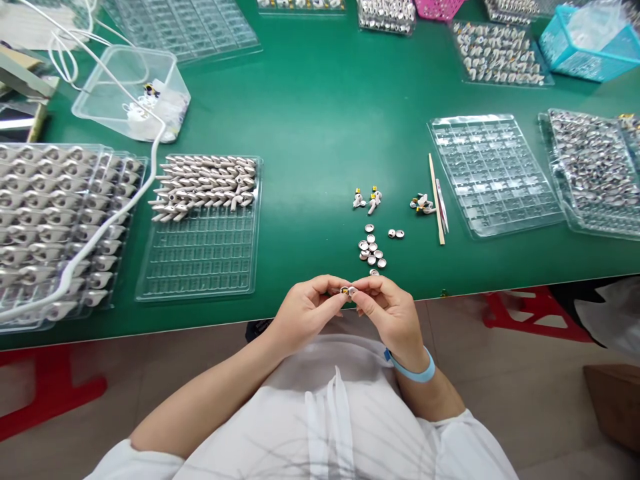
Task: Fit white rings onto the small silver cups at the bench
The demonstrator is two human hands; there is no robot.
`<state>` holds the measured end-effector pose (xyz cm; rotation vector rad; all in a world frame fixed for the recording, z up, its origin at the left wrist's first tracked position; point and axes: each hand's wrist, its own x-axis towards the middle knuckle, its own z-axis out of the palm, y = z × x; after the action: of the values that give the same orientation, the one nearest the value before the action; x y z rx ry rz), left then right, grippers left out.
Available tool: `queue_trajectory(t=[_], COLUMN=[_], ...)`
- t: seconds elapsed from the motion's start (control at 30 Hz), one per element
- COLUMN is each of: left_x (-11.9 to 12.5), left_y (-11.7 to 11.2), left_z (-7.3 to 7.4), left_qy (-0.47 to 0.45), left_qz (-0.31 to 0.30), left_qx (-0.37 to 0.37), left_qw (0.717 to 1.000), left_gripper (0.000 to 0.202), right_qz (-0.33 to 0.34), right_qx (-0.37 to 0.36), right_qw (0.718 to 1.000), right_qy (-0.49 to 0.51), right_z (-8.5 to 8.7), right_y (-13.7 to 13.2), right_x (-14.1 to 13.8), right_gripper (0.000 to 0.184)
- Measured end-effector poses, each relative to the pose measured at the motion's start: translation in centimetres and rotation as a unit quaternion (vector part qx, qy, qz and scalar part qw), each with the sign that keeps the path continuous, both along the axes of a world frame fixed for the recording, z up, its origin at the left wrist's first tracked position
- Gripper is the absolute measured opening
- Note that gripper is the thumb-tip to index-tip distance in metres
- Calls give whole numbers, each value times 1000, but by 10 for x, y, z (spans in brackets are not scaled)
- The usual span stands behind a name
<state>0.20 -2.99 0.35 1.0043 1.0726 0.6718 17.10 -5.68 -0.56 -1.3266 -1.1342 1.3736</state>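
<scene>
My left hand (307, 310) and my right hand (393, 320) meet at the table's near edge, both with thumb and fingers pinched. Between the left fingertips is a small earbud piece (345, 291) with a yellow bit inside. The right fingertips pinch a small pale round cap (352, 291) against it; whether the two are joined cannot be seen. Just beyond my hands lies a loose cluster of round metallic-rimmed caps (371, 248). Farther out are a few earbud stems with yellow tabs (374, 199) and a small heap of similar pieces (424, 205).
A wooden stick (436, 200) and tweezers (443, 208) lie right of the parts, beside a clear tray (500, 177). Leftward are a half-filled tray (200, 257), stacked trays of earbud shells (45, 220), a white cable (107, 223) and a clear bin (120, 80).
</scene>
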Motion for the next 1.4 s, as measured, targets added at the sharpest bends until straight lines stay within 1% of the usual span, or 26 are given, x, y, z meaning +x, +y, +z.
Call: queue_trajectory(t=[0.17, 0.27, 0.37, 0.5, 0.6, 0.83, 0.97, 1.13, 1.33, 1.4], left_x=[1, 2, 2, 1, 0, -2, -1, 0, 0, 0], left_y=[2, 2, 2, 2, 1, 0, -1, -3, -5, -6], left_z=[4, 6, 6, 6, 4, 1, 2, 2, 6, 7], left_qy=[7, 18, 34, 41, 41, 30, 39, 63, 38, 43], left_qz=[0, 1, -5, -9, -17, -42, -32, -20, -21, -23], left_qx=[-4, 1, 4, -4, -3, 7, 25, 67, 46, 62], left_qw=[1000, 1000, 999, 999, 999, 999, 998, 996, 998, 997], left_gripper=[19, 19, 21, 23, 24, 26, 26, 25, 28, 27], right_qz=[18, 24, 30, 50, 71, 69, 60, 41, 6, 0], right_qx=[-15, 1, 54, 138, 166, 157, 158, 177, 163, 149], right_qw=[1000, 1000, 997, 983, 975, 977, 978, 971, 974, 977], right_qy=[12, -4, -51, -109, -129, -124, -125, -156, -158, -153], right_z=[-1, -2, -3, -2, -1, -1, -2, -2, -4, -5], right_y=[-2, -3, -3, -1, 0, 0, -2, -4, -5, -6], right_x=[1, 2, 3, 5, 7, 8, 7, 3, 2, 2], right_gripper=[8, 9, 12, 19, 24, 24, 25, 26, 24, 22])
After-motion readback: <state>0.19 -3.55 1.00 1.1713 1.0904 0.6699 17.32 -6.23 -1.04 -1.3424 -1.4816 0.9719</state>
